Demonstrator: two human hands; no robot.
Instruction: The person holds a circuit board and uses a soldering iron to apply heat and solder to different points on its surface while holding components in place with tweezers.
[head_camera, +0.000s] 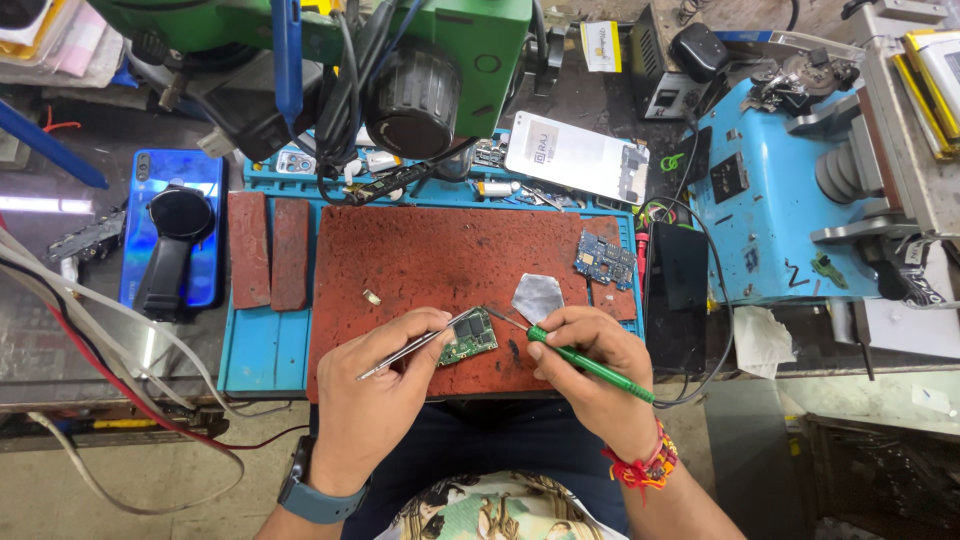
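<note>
A small green circuit board lies on the red work mat near its front edge. My left hand holds metal tweezers whose tips reach the board's left side. My right hand grips a green-handled tool like a pen, its thin metal tip pointing at the board's top edge. A grey metal shield rests just behind my right hand.
A blue circuit board sits on the mat's right. A white phone back and small parts lie on the blue tray. A green microscope hangs overhead. A blue phone lies left, a blue machine stands right.
</note>
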